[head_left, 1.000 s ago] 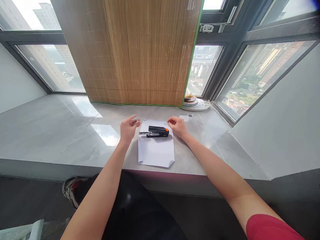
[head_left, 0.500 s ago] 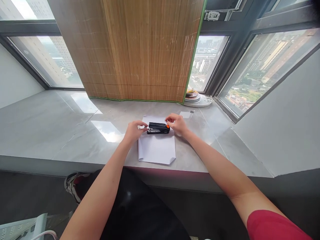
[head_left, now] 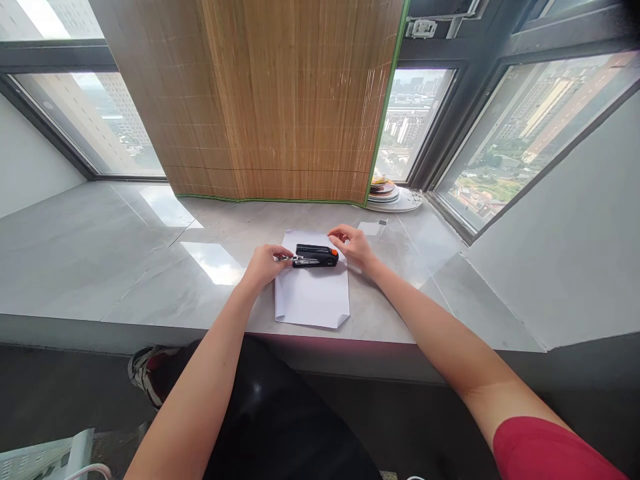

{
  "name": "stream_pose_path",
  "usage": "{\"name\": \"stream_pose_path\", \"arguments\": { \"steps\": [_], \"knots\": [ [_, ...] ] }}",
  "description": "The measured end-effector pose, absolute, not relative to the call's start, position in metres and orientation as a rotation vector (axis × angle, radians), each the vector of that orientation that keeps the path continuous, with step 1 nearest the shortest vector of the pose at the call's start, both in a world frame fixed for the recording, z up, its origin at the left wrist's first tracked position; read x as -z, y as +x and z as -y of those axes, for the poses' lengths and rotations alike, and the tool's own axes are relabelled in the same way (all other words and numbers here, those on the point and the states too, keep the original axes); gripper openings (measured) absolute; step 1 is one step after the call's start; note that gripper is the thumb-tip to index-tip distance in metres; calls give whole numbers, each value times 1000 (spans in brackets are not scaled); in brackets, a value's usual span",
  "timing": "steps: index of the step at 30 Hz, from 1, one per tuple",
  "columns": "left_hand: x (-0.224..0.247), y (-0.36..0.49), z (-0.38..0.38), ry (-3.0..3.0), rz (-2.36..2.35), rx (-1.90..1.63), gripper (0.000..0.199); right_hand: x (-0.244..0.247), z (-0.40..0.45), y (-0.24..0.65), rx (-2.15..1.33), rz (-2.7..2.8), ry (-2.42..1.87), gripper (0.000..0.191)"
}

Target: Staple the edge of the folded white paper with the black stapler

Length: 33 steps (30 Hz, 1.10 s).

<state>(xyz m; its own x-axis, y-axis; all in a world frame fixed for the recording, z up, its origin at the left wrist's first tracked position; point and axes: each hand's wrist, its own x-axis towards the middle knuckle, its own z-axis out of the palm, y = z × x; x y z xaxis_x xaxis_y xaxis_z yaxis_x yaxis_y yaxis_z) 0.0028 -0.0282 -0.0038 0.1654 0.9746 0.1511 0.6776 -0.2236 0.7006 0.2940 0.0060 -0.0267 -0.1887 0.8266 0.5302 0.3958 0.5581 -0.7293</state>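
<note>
Left hand: here at the metal end, the left hand (head_left: 286,257) has thumb and fingers closed on the projecting tip of the stapler (head_left: 315,256), covering part of it.
Right hand: over by the orange end, the right hand (head_left: 334,237) hovers with bent fingers, just beside the stapler; whether its fingertips meet or pinch anything, I cannot tell.
Stapler: black with an orange patch at its right end, lying sideways across the upper part of the paper (head_left: 313,297), its upper arm raised over the silvery rail.
Lettering: small pale marks on the black side near the orange end, too small to read; no brand to call.
Paper: white, under the stapler, both lower corners curled.
Small sheet: a pale, partly clear piece (head_left: 371,229) with a dark mark, flat beyond the right hand.
Sill: grey marble-look sill (head_left: 175,287) beneath it all, bright sunlight patches on the left.
Plates: a stack of plates (head_left: 385,195) in the far right corner, partly behind the blind.
Blind: brown slatted blind (head_left: 280,100), green-edged, hanging beyond the paper and blocking the middle of the window (head_left: 415,123).
</note>
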Motion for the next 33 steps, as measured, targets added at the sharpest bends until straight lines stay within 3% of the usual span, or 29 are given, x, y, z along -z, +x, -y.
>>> {"name": "stream_pose_path", "arguments": {
  "steps": [5, 8, 16, 23, 27, 29, 33],
  "knots": [
    [2, -19, 27, 1970, -1614, -858, 24, 25, 0, 288, -620, 2098, -811, 29],
    [0, -20, 28, 1980, -1483, -895, 21, 26, 2, 286, -665, 2106, -816, 25],
    [-2, 10, 32, 2303, -1028, -956, 38, 14, 16, 274, -627, 2107, -620, 19],
    [-5, 7, 34, 2241, -1287, -1063, 29, 25, 20, 256, -703, 1825, -841, 25],
    [-16, 12, 41, 2148, -1452, -1398, 43, 25, 10, 257, -661, 1778, -970, 25],
    [-24, 22, 39, 2093, -1537, -1518, 38, 21, 2, 269, -635, 1678, -1065, 25],
    [-26, 59, 14, 2187, -1625, -1145, 23, 12, -14, 315, -469, 1488, -1254, 23]
  ]
}}
